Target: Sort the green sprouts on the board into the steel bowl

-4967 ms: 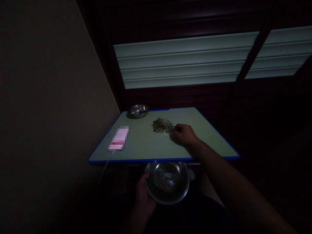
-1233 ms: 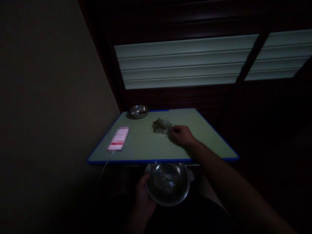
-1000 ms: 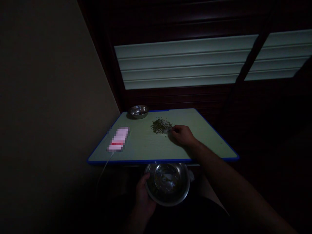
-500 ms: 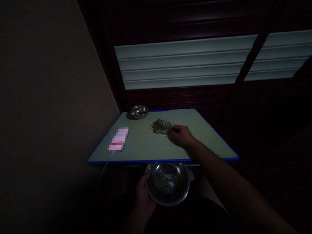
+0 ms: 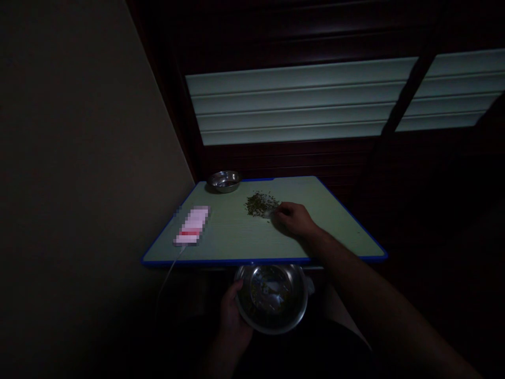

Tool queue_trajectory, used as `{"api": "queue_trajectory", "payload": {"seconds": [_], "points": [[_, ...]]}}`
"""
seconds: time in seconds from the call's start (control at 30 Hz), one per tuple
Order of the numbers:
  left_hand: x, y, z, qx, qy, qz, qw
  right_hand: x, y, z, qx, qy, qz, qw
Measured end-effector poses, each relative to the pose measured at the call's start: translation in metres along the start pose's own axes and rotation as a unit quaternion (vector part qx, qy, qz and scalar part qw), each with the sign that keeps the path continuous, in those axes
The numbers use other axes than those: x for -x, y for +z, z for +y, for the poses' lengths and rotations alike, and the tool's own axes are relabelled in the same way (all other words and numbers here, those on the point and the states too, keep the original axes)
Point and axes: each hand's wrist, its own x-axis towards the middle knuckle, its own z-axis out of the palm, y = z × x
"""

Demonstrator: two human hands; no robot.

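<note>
Below the table's near edge, my left hand (image 5: 233,316) grips the left rim of a shiny metal bowl (image 5: 295,310), its thumb over the rim. The bowl is tilted towards me, with small bits and reflections inside. Over the table, my right hand (image 5: 295,218) is closed in a pinch at the right side of a pile of small dark greenish grains (image 5: 256,204). A small pale thing (image 5: 269,214) sticks out from its fingertips and touches the pile's near edge; its kind is too dim to tell.
The light green table (image 5: 224,242) has a blue rim. A smaller metal bowl (image 5: 224,181) stands at its back left corner. Near the left edge lies a blurred-out phone (image 5: 192,225) with a white cable (image 5: 169,272) hanging off the front. Dark panelling (image 5: 284,160) rises behind.
</note>
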Motion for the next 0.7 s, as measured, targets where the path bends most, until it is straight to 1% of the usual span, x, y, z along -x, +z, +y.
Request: {"api": "queue_trajectory", "payload": {"seconds": [0.07, 0.2, 0.47, 0.7], "points": [[-0.0002, -0.0002, -0.0004, 0.002, -0.005, 0.005, 1.000, -0.0001, 0.0003, 0.0003, 0.004, -0.004, 0.000, 1.000], [-0.0008, -0.0017, -0.0012, 0.003, -0.007, -0.004, 1.000, 0.0002, -0.0011, -0.0005, 0.022, -0.015, -0.009, 1.000], [0.0000, -0.0005, -0.0001, 0.008, -0.001, 0.002, 1.000, 0.0000, -0.0035, -0.0017, 0.014, -0.002, -0.007, 1.000], [0.0023, 0.0008, -0.0004, 0.005, 0.000, -0.005, 1.000, 0.0004, -0.0046, -0.0045, 0.034, -0.008, -0.001, 0.999]]}}
